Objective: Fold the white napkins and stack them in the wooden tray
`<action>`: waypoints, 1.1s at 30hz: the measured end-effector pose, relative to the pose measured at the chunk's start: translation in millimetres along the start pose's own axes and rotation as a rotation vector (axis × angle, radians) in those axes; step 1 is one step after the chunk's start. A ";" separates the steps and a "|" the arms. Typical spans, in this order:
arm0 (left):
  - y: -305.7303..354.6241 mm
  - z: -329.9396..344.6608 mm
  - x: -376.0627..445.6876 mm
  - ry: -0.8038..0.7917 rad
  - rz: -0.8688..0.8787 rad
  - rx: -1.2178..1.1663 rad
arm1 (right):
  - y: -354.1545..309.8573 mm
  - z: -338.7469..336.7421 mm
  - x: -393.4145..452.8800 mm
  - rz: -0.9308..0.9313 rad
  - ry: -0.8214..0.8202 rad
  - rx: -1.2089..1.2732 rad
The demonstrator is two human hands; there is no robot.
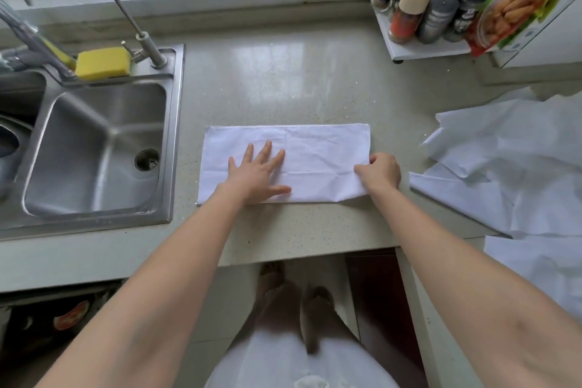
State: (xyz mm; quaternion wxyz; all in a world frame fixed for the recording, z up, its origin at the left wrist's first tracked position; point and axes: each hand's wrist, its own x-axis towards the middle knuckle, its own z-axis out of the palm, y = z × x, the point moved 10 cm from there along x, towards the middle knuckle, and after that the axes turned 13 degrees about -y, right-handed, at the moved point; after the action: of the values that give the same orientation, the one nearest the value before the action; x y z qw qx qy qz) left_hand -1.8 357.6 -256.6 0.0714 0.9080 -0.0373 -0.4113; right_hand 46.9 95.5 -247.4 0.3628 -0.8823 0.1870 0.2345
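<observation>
Right hand [382, 172] curls over the napkin [302, 151] edge, fingertips hidden. Loose napkin pile [510, 173] runs off the frame's right edge. Sink [94, 148] cut at left. Spice jar [412, 6] labels unreadable.

napkin [315, 151]: white cloth, matt, creased
worktop [283, 72]: speckled stone, glossy
sink [94, 142]: brushed metal
sponge [102, 62]: yellow foam, matt

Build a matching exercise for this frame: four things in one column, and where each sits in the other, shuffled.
Things:
1. left hand
2. right hand
3. yellow sponge
4. unfolded napkins

Places:
A. on the sink's back ledge
B. pinching the folded napkin's right edge
C. heaped at the counter's right end
D. flat on the folded napkin

Pairs: 1-D, 2-B, 3-A, 4-C
</observation>
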 end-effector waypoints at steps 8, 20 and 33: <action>7.0 -22.7 10.5 0.046 0.035 0.293 | 1.9 -1.3 -5.5 -0.064 -0.026 0.297; 29.1 -29.1 35.9 -0.021 0.083 0.118 | -20.4 -42.7 -25.8 -0.150 0.021 0.502; -115.9 -25.6 -1.6 -0.046 0.058 -1.926 | -172.4 96.7 -82.3 -0.396 -0.098 0.219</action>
State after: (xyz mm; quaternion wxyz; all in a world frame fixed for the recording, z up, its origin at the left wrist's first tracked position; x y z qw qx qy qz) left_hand 17.4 474.7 -257.3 0.7954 0.4503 0.2925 -0.2812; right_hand 38.8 293.9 -167.5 0.5042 -0.8445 0.0166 0.1797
